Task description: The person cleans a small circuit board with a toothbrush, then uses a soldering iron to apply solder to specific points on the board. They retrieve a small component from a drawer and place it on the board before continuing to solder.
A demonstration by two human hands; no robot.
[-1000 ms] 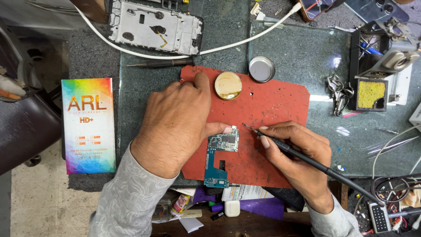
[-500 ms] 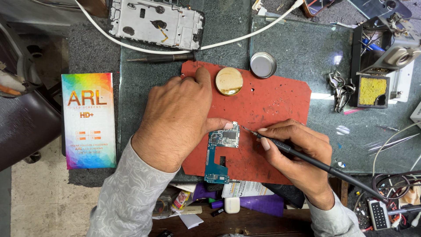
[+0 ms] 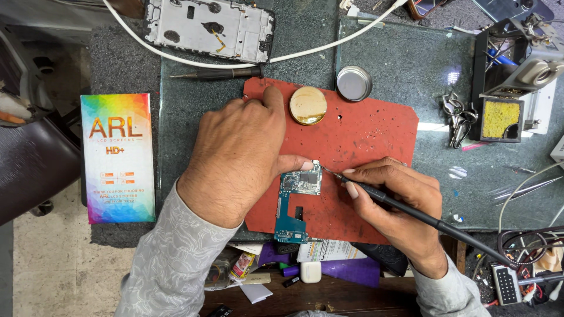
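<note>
A small blue-green circuit board [image 3: 296, 196] lies on a red work mat [image 3: 364, 132]. My left hand [image 3: 238, 155] rests flat on the mat and pins the board's upper left corner with the thumb. In my right hand [image 3: 399, 202] is a black soldering iron [image 3: 411, 211], held like a pen, its thin tip touching the board's upper right edge. The iron's black cable trails off to the lower right.
A round brass tin [image 3: 308, 105] and a grey metal lid [image 3: 353, 83] sit near the mat's far edge. A stripped phone frame [image 3: 208, 26], a white cable, a dark screwdriver [image 3: 217, 74], a rainbow-coloured box [image 3: 117, 155] and a yellow sponge holder [image 3: 499, 119] surround it.
The view has shifted slightly. Both hands stay on the board, and the iron's tip has edged closer to the board's right edge.
</note>
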